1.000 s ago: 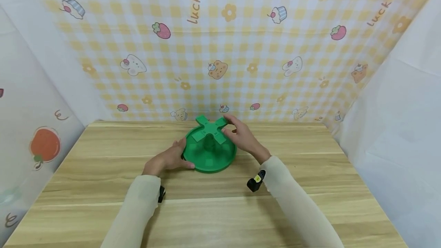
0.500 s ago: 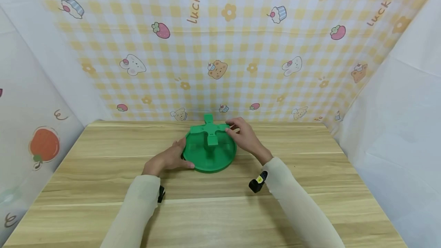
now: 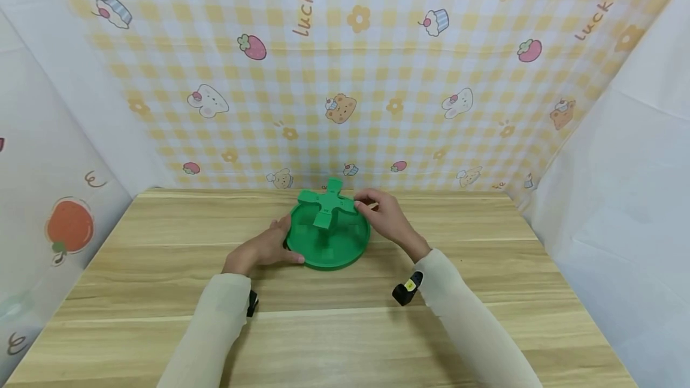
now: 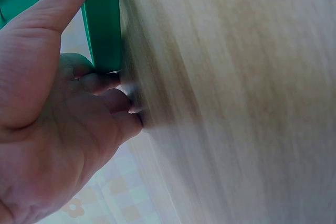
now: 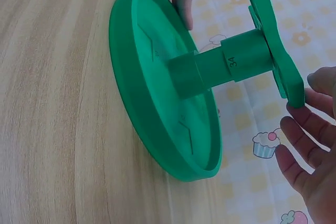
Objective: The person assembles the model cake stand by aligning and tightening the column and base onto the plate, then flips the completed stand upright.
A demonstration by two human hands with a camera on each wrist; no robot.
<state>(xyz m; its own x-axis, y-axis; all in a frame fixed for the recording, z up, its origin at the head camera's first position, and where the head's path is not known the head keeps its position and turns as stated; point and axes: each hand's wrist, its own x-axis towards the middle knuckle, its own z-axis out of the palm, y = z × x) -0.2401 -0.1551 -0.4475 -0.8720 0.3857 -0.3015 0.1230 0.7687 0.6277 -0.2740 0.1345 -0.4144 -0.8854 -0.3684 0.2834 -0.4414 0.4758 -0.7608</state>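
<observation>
A green round dish-like base (image 3: 309, 243) with a raised rim rests on the wooden table. From its middle rises a short green post (image 5: 207, 72), marked 34 in the right wrist view. On top sits a green cross-shaped piece (image 3: 326, 202). My left hand (image 3: 266, 247) grips the base's left side, thumb at the near rim and fingers round the outside. At the end of the cross's right arm, my right hand (image 3: 387, 215) pinches with thumb and index finger; its other fingers are off the piece in the right wrist view.
The wooden table (image 3: 162, 244) ends at a yellow-checked cloth (image 3: 377, 76) just behind the base. White cloth walls (image 3: 636, 154) stand at the left and right. A small black camera (image 3: 407, 289) sits at the right wrist.
On its post the cross has turned, standing at a different angle in each frame. My right hand has shifted slightly right and nearer me. The base and my left hand stay put.
</observation>
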